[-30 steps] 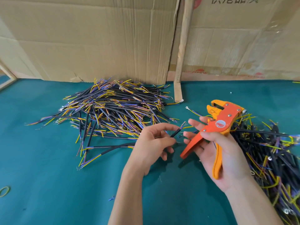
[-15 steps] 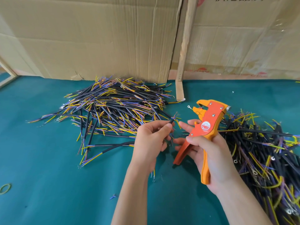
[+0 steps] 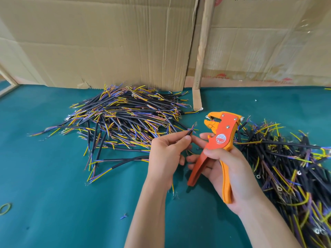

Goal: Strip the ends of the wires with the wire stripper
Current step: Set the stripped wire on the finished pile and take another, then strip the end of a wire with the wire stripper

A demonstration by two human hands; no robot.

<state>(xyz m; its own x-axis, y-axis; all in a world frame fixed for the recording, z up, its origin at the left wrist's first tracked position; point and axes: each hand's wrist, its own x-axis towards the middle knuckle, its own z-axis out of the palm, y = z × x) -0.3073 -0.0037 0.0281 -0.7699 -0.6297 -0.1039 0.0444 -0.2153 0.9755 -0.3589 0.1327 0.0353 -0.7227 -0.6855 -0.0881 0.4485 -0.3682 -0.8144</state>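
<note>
My left hand (image 3: 165, 156) pinches a short black cable (image 3: 189, 132) near its tip, where thin coloured cores stick out up and to the right. My right hand (image 3: 227, 169) grips the orange wire stripper (image 3: 217, 140) by its two spread handles, jaws up and facing left. The cable tip sits a little left of the jaws and does not touch them. One pile of black cables with yellow and blue cores (image 3: 121, 119) lies behind my left hand. A second pile (image 3: 290, 167) lies under and right of my right hand.
Green table cover (image 3: 53, 203) under everything. Cardboard sheets (image 3: 107, 42) stand along the back, with a wooden strip (image 3: 202, 56) leaning between them. A yellow-green rubber band (image 3: 5, 208) lies at the left edge. Small wire scraps (image 3: 123, 216) lie near my left forearm.
My right hand has brought the stripper left, toward the cable. My left hand has raised the cable end so its cores point at the jaws.
</note>
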